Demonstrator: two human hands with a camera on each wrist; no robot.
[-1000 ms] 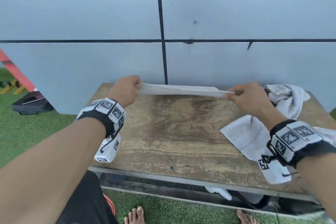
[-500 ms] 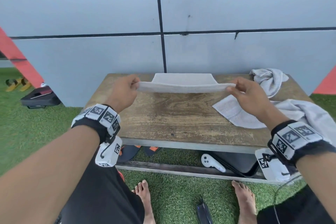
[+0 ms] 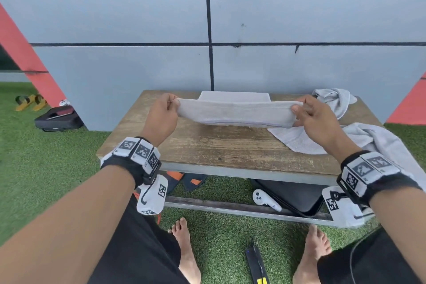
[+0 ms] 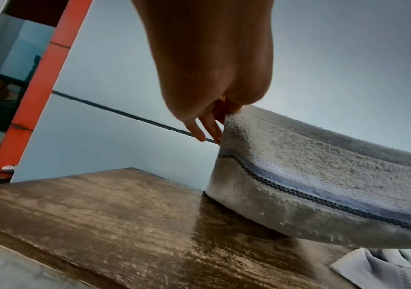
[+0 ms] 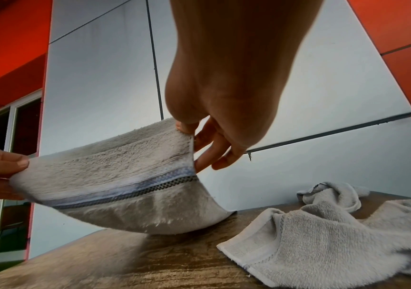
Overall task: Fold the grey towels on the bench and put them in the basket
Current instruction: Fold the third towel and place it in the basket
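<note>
Standing barefoot on green turf [image 3: 69, 180], the person has a dark flat device [image 3: 257, 265] lying between the feet. A little farther on, under the wooden bench [image 3: 219, 150], sit a white controller [image 3: 265, 199], a black case [image 3: 297, 196] and orange-and-black sandals [image 3: 186, 180].

Above the bench top, both hands hold one grey towel [image 3: 237, 113] stretched between them. The left hand [image 3: 162, 117] pinches the towel's left end between thumb and curled fingers [image 4: 208, 127]; the right hand [image 3: 317, 120] pinches the right end the same way, with its fingers [image 5: 212, 148] behind the cloth. The towel is doubled over, a blue stripe with dark stitching runs along it, and its sagging lower edge touches the bench in both wrist views.

Just right of it, a second towel [image 3: 306, 140] lies spread flat on the bench and trails over the right edge. Behind that, at the far right corner, a crumpled towel [image 3: 334, 101] lies bunched. At the far edge, a folded towel [image 3: 234, 95] rests flat against the grey panelled wall [image 3: 138, 18].

Off to the left on the turf lie a black bag [image 3: 58, 119] and yellow sandals [image 3: 30, 101]. I cannot see the basket in any view.
</note>
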